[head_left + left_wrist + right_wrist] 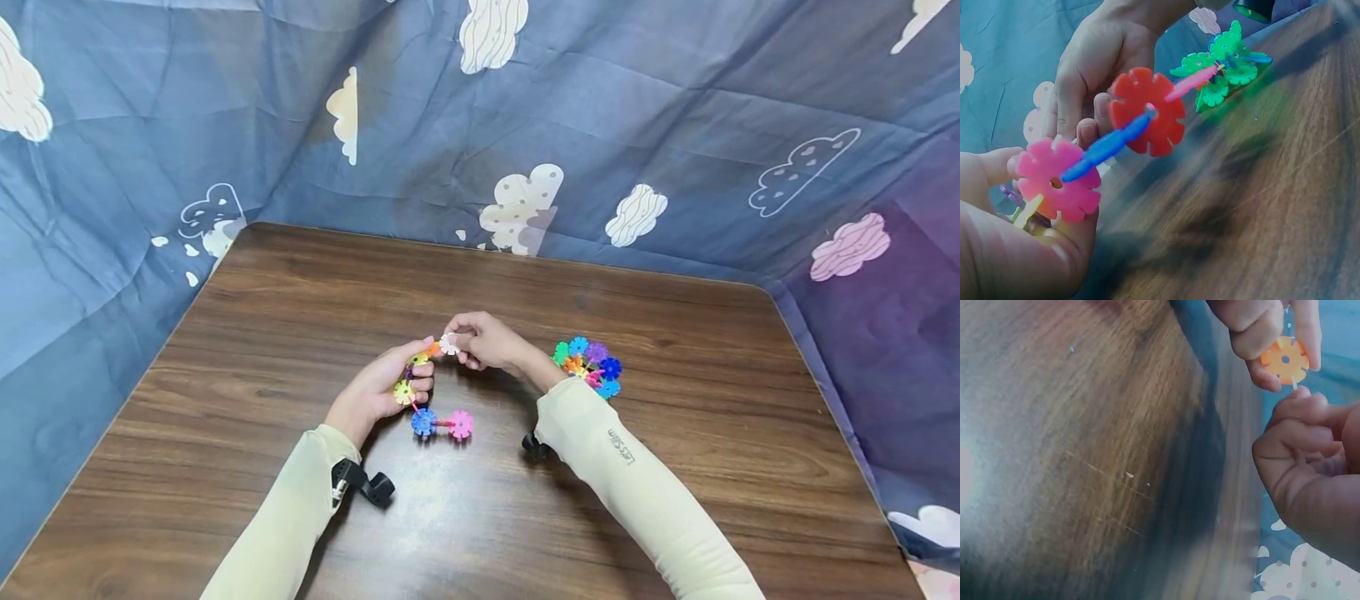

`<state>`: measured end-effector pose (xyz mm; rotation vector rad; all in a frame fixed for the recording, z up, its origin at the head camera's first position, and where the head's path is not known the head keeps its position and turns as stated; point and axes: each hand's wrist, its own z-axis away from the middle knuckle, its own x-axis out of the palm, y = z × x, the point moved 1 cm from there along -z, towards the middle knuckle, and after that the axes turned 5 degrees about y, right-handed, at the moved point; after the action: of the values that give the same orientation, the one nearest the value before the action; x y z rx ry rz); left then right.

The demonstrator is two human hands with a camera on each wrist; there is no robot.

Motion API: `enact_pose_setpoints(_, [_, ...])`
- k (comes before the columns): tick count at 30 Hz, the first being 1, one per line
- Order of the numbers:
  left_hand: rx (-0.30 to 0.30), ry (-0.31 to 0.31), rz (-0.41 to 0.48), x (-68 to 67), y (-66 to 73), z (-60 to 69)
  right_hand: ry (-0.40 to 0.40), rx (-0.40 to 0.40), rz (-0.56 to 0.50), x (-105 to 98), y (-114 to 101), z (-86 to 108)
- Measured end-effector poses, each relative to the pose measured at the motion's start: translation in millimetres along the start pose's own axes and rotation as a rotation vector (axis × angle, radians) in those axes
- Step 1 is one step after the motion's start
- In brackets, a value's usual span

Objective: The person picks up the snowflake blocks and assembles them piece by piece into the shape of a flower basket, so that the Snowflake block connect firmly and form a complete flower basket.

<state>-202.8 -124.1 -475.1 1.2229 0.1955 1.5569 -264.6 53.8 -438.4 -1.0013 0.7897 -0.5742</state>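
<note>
My left hand (378, 385) grips a chain of notched plastic flower discs, curving round yellow pieces. The chain hangs below the hand and ends in a blue disc (423, 422) and a pink disc (461, 425). At its upper end an orange disc (1277, 361) stands at the left fingertips. My right hand (489, 342) pinches a white disc (448, 344) against the orange one; whether their slots are joined I cannot tell. In the left wrist view, a pink disc (1041, 162), an edge-on blue disc (1107, 150) and a red disc (1132, 106) are linked.
A cluster of joined discs (597, 353), green, blue and purple with orange and pink inside, lies on the brown wooden table (712, 433) beside my right forearm. A blue cloud-printed cloth (420, 150) hangs behind the table. Both wrists carry black camera mounts (363, 482).
</note>
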Motion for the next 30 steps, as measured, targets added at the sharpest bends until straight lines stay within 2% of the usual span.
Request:
enact_pose_setpoints(4, [-0.003, -0.017, -0.009, 1.8, -0.1, 0.2, 0.017, -0.023, -0.011, 2, 1, 2.2])
enact_pose_setpoints(13, [0.005, -0.003, 0.043, 1.9, -2.6, 0.6, 0.063, 0.037, -0.132, 8, 3, 3.1])
enact_pose_setpoints(22, [0.009, -0.010, 0.023, 5.8, -2.4, -0.4, 0.063, 0.052, -0.155, 8, 0, 4.8])
enact_pose_setpoints(30, [0.029, -0.014, 0.024, 5.5, 1.2, -2.4, 0.080, 0.081, -0.272, 14, 0, 3.5])
